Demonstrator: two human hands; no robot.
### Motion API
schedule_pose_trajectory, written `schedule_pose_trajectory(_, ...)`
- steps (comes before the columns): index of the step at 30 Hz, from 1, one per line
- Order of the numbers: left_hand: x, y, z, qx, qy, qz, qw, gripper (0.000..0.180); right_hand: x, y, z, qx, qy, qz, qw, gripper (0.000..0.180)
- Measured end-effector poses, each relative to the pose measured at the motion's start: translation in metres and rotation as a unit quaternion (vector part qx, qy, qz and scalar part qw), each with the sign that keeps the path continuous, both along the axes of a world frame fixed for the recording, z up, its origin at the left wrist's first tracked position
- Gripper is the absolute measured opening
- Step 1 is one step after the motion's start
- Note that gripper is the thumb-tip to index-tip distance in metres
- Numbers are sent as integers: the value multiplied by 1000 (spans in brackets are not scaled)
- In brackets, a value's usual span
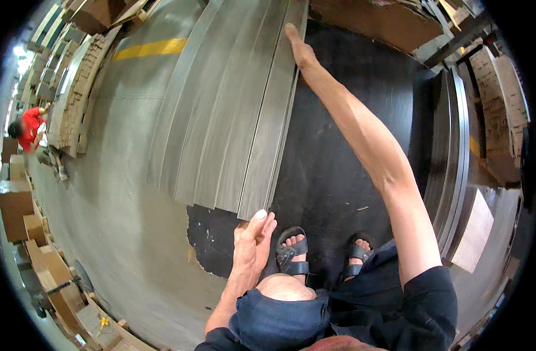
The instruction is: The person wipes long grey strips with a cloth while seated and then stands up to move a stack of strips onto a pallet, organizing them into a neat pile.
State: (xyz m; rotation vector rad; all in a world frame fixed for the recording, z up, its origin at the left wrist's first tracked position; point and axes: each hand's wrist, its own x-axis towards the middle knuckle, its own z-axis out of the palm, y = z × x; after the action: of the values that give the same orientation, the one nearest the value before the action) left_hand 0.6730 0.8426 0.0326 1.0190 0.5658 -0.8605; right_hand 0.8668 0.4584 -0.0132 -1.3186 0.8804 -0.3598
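Item: long grey plank [274, 123], the rightmost of a row of grey planks [215, 111] lying edge to edge and running from near to far.

Left hand [253, 237]: gripping the plank's near end, thumb showing on top and fingers curling under the edge, apparently so that end can be lifted or nudged without the board slipping.

Right hand [298, 47]: reaching far out with the arm fully stretched, palm and fingers lying flat along the plank's far right edge, seemingly pressing it sideways against its neighbour to keep the seam tight.

Base: black underlay sheet [344, 146], lying bare to the right of the row, on a grey concrete floor [116, 222].

Stance: the person is crouching at the near end, sandalled feet [323, 251] on the black sheet.

Surroundings: brown cardboard boxes [22, 216] at the left; a person in a red top [29, 128] working far left; a stack of dark planks [452, 152] at the right.
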Motion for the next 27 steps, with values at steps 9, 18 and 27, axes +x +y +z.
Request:
schedule_pose_trajectory(9,5,1,6,-1,35,19,999,39,-10,6,11,-37,49,59,996,118)
schedule_pose_trajectory(18,2,8,8,-4,-20,-15,1000,45,-2,-36,-9,41,-102,5,994,107)
schedule_pose_trajectory(27,-8,11,10,-8,-59,-54,997,57,-14,-40,-4,-7,-153,49,987,94)
